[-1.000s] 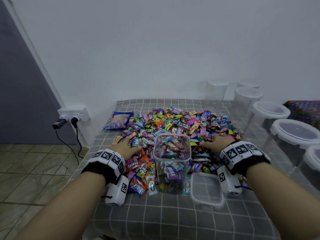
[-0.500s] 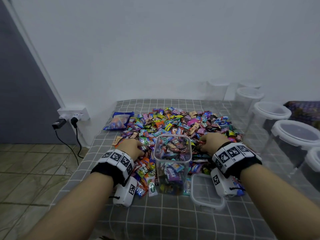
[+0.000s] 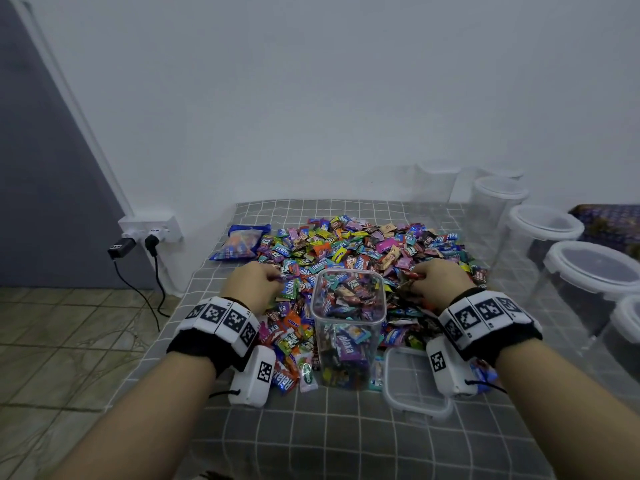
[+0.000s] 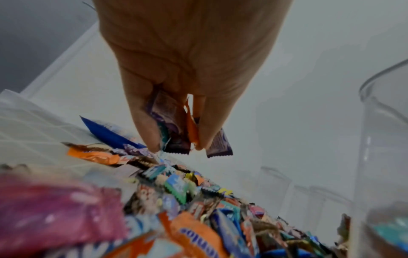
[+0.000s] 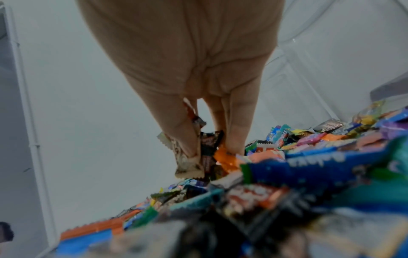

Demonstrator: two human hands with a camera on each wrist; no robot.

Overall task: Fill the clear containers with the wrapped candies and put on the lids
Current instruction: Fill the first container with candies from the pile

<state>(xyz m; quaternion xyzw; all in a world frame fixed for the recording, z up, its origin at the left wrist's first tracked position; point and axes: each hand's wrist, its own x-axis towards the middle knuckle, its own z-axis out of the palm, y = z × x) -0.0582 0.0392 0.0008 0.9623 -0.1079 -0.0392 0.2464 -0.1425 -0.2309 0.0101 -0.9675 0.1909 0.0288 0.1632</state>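
Our left hand (image 3: 258,282) has its fingers curled round a small bunch of wrapped candies (image 4: 174,129), purple and orange wrappers showing between the fingertips in the left wrist view. Our right hand (image 3: 438,277) likewise pinches several candies, a dark wrapper and a pale one protruding below the fingers (image 5: 187,139). Both hands sit over the candy pile (image 3: 363,247), one to each side of the open clear container (image 3: 348,327), so that each handful has only a short way to the mouth. The container stands upright at the near edge of the pile and appears well filled, though not to the rim. Its lid (image 3: 414,382) lies flat on the checked cloth (image 3: 311,438) just beside it, under the right wrist, within reach for closing. Further lidded containers (image 3: 547,226) stand along the right edge, apparently empty.
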